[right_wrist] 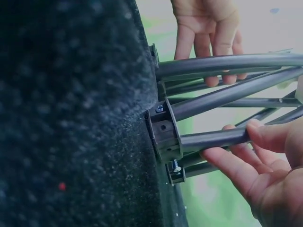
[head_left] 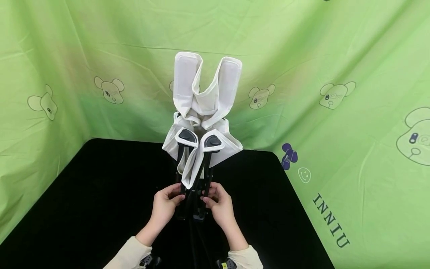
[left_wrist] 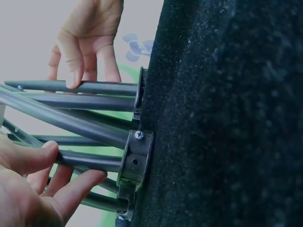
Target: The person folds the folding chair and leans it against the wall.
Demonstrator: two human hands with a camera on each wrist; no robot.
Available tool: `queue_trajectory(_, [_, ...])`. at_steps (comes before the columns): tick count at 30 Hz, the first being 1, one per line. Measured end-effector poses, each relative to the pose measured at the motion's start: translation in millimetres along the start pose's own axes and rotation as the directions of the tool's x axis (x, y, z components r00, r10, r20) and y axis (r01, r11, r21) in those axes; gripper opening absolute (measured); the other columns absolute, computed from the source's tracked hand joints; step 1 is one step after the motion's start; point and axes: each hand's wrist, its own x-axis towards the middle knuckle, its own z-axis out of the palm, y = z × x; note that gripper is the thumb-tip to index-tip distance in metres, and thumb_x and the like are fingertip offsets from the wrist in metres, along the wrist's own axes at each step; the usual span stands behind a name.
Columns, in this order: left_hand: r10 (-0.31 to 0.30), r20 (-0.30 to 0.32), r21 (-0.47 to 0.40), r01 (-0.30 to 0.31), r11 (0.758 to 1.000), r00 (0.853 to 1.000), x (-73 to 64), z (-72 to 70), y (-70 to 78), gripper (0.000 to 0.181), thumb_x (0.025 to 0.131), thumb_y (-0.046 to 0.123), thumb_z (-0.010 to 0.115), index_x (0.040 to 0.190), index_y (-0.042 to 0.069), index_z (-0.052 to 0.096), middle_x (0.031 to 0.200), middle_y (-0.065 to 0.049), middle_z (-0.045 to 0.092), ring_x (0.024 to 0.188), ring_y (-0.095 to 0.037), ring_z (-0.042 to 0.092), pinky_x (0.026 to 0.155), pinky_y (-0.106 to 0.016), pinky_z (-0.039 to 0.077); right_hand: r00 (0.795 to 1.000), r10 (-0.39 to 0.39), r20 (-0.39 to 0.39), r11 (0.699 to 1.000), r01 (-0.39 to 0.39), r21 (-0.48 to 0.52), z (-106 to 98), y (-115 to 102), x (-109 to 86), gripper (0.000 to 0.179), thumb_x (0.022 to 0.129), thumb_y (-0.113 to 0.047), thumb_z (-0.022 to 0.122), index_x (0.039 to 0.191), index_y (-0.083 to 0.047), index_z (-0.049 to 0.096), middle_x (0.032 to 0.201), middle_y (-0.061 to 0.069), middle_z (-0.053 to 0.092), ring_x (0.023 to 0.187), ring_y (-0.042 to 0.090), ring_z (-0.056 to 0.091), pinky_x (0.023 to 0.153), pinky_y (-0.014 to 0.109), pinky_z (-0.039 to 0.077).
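Observation:
A folded camp chair with white fabric (head_left: 184, 80) and black metal legs stands upright in the middle of the black table. My left hand (head_left: 164, 204) holds one of its leg tubes (left_wrist: 90, 160) low down, with the thumb on one side and fingers on the other. On the opposite side my right hand (head_left: 221, 206) pinches another leg tube (right_wrist: 215, 138) in the same way. Black plastic feet (right_wrist: 164, 130) with screws join the tube ends and sit right at the table surface. Two black corner caps (head_left: 213, 141) show in the fabric's front corners.
The black cloth-covered table (head_left: 111, 194) spreads around the chair on both sides. A green curtain (head_left: 134, 45) printed with bear faces hangs behind and beside it, close to the chair's back. Dark wrist cameras (head_left: 226, 263) sit at the cream sleeves (head_left: 129, 254).

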Motion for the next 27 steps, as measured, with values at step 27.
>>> queue_trajectory(27, [-0.018, -0.024, -0.033, 0.017, 0.999, 1.000, 24.8, 2.0, -3.9, 0.039, 0.082, -0.008, 0.080, 0.120, -0.005, 0.073, 0.102, -0.022, 0.076, 0.085, -0.030, 0.075, 0.061, -0.028, 0.063, 1.000, -0.019, 0.020, 0.998, 0.018, 0.056, 2.5, -27.7, 17.7, 0.039, 0.089, 0.016, 0.067, 0.127, 0.008, 0.058, 0.109, 0.038, 0.065, 0.097, 0.047, 0.071, 0.078, 0.064, 0.059])
